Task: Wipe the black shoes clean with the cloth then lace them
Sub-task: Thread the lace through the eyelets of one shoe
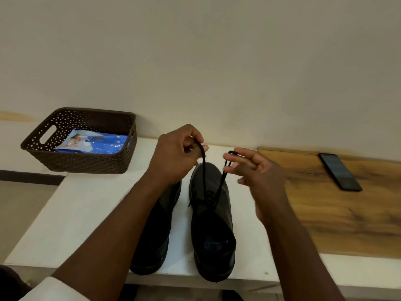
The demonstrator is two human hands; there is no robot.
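Two black shoes stood side by side on the white table (86, 213), toes pointing away from me, toward the wall. The right shoe (211, 224) was in full view; the left shoe (156, 231) was partly hidden under my left forearm.

My left hand (175, 153) was raised above the toes of the shoes, and its fingers were curled and pinched one end of the black lace (204, 170), which ran down to the eyelets of the right shoe. My right hand (256, 170) was just beside it, at nearly the same height. Its thumb and first finger pinched a loop of the other lace end, while the other fingers were spread loosely.

A brown basket (91, 161) stood at the far left corner of the table, with a blue packet (97, 142) lying inside it. On the wooden board (336, 213) to my right lay a dark phone (339, 171), well apart from the shoes. I could not see a cloth anywhere.
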